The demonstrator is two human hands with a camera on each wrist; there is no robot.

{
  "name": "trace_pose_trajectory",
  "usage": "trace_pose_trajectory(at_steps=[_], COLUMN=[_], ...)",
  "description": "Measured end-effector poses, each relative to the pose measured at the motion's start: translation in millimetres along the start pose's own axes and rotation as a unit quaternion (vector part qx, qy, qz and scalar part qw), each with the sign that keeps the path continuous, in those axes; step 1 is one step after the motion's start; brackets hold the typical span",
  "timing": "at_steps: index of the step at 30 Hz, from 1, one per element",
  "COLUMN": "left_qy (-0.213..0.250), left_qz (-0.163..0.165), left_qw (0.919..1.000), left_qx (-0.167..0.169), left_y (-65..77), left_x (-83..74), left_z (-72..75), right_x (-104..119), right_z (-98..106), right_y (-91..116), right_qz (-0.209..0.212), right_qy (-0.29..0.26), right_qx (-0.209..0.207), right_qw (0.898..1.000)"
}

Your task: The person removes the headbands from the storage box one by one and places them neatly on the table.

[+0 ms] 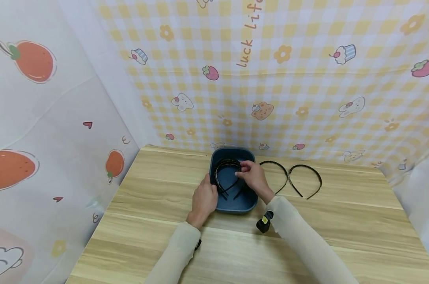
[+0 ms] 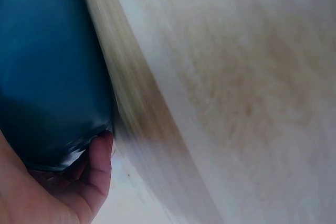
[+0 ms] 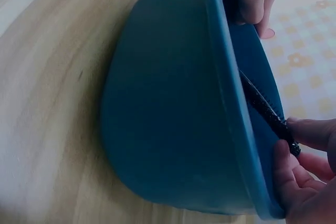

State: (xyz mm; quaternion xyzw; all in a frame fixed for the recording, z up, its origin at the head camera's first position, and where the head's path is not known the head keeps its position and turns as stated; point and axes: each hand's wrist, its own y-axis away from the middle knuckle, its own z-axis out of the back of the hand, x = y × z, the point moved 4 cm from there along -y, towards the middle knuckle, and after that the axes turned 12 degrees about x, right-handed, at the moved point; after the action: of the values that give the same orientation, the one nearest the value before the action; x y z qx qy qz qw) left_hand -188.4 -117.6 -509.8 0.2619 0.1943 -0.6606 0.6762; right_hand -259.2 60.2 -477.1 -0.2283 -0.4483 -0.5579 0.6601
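A dark blue plastic basin (image 1: 237, 208) stands on the table, with several black headbands (image 1: 227, 161) inside it. My left hand (image 1: 205, 196) grips the basin's left side at the rim; in the left wrist view its fingers (image 2: 100, 163) curl against the blue wall. Over the basin's right side, my right hand (image 1: 254, 176) pinches a black headband (image 3: 269, 115) between thumb and fingers. That headband reaches down into the basin, and its lower part is hidden by the wall in the right wrist view.
Two more black headbands lie on the wooden table (image 1: 157, 236) right of the basin: one (image 1: 282, 169) partly behind my right hand, the other (image 1: 317, 177) farther right, touching it. A yellow checked cloth (image 1: 232, 90) hangs close behind the basin.
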Motion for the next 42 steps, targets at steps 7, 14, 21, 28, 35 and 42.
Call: trace_pose_trajectory(at_steps=[7, 14, 21, 28, 35, 42], left_qy=[-0.003, 0.005, 0.002, 0.0, 0.003, 0.004], left_qz=[0.0, 0.002, 0.001, 0.0, 0.0, 0.002], left_qw=[1.0, 1.0, 1.0, 1.0, 1.0, 0.9999], left_qx=[-0.003, -0.002, -0.006, -0.005, -0.008, -0.01], left_y=[0.9, 1.9, 2.3, 3.1, 3.5, 2.5], left_x=[-1.3, -2.2, -2.7, -3.3, -2.6, -2.7], left_z=[0.4, 0.3, 0.2, 0.8, 2.1, 2.2], right_x=[-0.5, -2.3, 0.7, 1.1, 1.0, 0.8], right_z=[2.1, 2.2, 5.2, 10.0, 15.8, 22.3], right_y=[1.6, 4.7, 9.5, 11.5, 14.0, 16.6], right_qz=[0.007, 0.004, 0.01, 0.012, 0.008, 0.008], right_qy=[0.007, 0.014, 0.045, 0.061, 0.062, 0.053], right_qx=[0.021, 0.028, 0.026, 0.016, 0.009, 0.004], right_qw=[1.0, 1.0, 0.999, 0.998, 0.998, 0.999])
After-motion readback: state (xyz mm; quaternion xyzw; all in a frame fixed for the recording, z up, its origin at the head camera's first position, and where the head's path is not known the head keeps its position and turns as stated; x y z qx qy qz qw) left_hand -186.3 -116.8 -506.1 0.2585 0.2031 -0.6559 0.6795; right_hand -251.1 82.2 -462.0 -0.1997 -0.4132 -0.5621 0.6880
